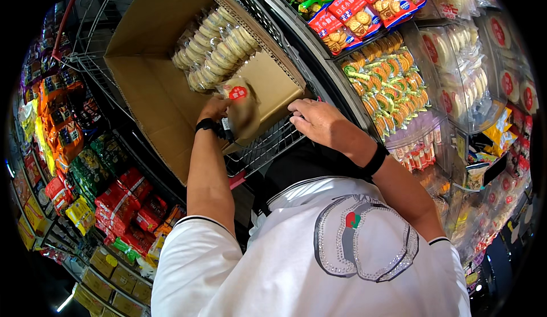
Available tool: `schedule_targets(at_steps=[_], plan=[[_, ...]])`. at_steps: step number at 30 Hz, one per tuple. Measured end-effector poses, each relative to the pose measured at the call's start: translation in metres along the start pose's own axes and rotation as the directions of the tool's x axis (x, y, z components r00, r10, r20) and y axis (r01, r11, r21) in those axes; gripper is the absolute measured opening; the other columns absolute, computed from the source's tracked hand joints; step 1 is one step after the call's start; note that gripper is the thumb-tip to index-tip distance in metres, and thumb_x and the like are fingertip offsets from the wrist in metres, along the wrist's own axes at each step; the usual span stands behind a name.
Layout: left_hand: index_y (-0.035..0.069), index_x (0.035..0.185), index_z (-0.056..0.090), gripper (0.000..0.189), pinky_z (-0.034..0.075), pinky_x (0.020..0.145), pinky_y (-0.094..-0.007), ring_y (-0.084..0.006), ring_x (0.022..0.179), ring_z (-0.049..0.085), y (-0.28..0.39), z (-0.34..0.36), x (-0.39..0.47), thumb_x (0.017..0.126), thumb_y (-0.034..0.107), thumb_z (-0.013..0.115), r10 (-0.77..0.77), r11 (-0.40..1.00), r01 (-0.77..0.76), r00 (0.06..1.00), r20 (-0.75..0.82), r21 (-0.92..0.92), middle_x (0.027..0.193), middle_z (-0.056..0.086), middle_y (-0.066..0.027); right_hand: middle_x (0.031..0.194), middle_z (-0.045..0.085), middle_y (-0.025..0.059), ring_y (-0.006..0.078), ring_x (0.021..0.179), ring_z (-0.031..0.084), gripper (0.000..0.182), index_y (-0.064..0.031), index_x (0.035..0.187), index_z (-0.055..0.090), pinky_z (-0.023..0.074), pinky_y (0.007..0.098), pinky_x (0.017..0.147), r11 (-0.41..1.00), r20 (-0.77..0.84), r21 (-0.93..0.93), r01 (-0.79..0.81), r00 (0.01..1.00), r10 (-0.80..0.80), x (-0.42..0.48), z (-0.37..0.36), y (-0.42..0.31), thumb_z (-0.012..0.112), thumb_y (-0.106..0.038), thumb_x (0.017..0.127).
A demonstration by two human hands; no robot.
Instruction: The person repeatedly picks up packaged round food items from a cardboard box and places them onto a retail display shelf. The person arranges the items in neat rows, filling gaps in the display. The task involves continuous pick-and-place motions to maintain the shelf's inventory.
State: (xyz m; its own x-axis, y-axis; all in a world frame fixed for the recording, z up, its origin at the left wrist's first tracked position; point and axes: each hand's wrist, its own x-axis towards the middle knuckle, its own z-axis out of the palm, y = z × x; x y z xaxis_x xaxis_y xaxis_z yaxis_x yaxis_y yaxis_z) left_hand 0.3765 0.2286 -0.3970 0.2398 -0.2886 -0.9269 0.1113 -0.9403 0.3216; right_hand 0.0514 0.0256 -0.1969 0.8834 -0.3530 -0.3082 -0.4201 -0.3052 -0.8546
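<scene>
Inside an open cardboard box [147,77], my left hand [215,107] grips the near left edge of a clear-wrapped pack of round flat cakes [245,107] with a red seal. Part of the fingers is hidden by the wrap. Beyond it, two rows of pale wrapped round cakes [224,56] lie on the box floor. My right hand [314,118] is by the box's near right corner, palm down, fingers loosely bent and apart, with nothing seen in it. Whether its fingertips touch the cardboard I cannot tell.
The box sits in a wire shopping cart [269,144]. Right of it, shelf bins hold red biscuit bags [361,11], small wrapped biscuits [391,82] and wrapped white cakes [461,73]. On the left, racks carry orange bags [60,122] and red packs [122,201].
</scene>
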Motion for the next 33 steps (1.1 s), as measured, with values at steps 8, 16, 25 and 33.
schedule_targets(at_steps=[8, 16, 25, 33], plan=[[0.01, 0.107, 0.068, 0.036, 0.053, 0.067, -0.0303, -0.0131, 0.081, 0.066, 0.063, 0.041, -0.06, 0.078, 0.03, 0.075, -0.051, 0.993, 0.084, 0.939, 0.34, -0.081, 0.096, 0.069, -0.0037, 0.092, 0.066, 0.0164, 0.0358, 0.092, 0.063, 0.024, -0.002, 0.104, 0.061, 0.0494, 0.046, 0.081, 0.999, -0.026, 0.023, -0.045, 0.999, 0.046, -0.001, 0.001, 0.001, 0.06, -0.022, 0.091], [0.006, 0.106, 0.07, 0.044, 0.054, 0.069, -0.0322, -0.018, 0.079, 0.067, 0.03, 0.033, 0.0, 0.075, 0.037, 0.076, -0.115, 0.803, 0.004, 0.982, 0.149, 0.596, 0.094, 0.07, -0.0075, 0.094, 0.066, 0.0159, 0.0355, 0.094, 0.063, 0.024, -0.0022, 0.106, 0.06, 0.0489, 0.0458, 0.082, 0.997, 0.006, 0.022, -0.068, 0.998, 0.068, 0.0, 0.0, -0.002, 0.058, -0.021, 0.092], [0.002, 0.098, 0.072, 0.047, 0.053, 0.066, -0.0337, -0.0222, 0.074, 0.067, 0.05, 0.045, -0.01, 0.071, 0.04, 0.078, -0.21, 0.685, -0.002, 0.957, 0.199, 0.729, 0.087, 0.07, -0.0111, 0.095, 0.065, 0.016, 0.0361, 0.096, 0.062, 0.023, -0.0024, 0.104, 0.059, 0.0486, 0.0464, 0.082, 0.998, -0.021, 0.04, -0.057, 0.998, 0.058, -0.002, 0.002, 0.002, 0.058, -0.022, 0.092], [0.001, 0.095, 0.073, 0.046, 0.053, 0.066, -0.0362, -0.0213, 0.075, 0.068, 0.062, 0.05, -0.023, 0.068, 0.038, 0.08, -0.174, 0.661, 0.121, 0.985, -0.006, 0.741, 0.087, 0.071, -0.0134, 0.096, 0.065, 0.0175, 0.0375, 0.095, 0.062, 0.023, -0.0023, 0.103, 0.059, 0.0492, 0.0469, 0.08, 0.998, -0.038, 0.026, -0.055, 0.998, 0.056, -0.004, 0.002, 0.003, 0.059, -0.022, 0.091]])
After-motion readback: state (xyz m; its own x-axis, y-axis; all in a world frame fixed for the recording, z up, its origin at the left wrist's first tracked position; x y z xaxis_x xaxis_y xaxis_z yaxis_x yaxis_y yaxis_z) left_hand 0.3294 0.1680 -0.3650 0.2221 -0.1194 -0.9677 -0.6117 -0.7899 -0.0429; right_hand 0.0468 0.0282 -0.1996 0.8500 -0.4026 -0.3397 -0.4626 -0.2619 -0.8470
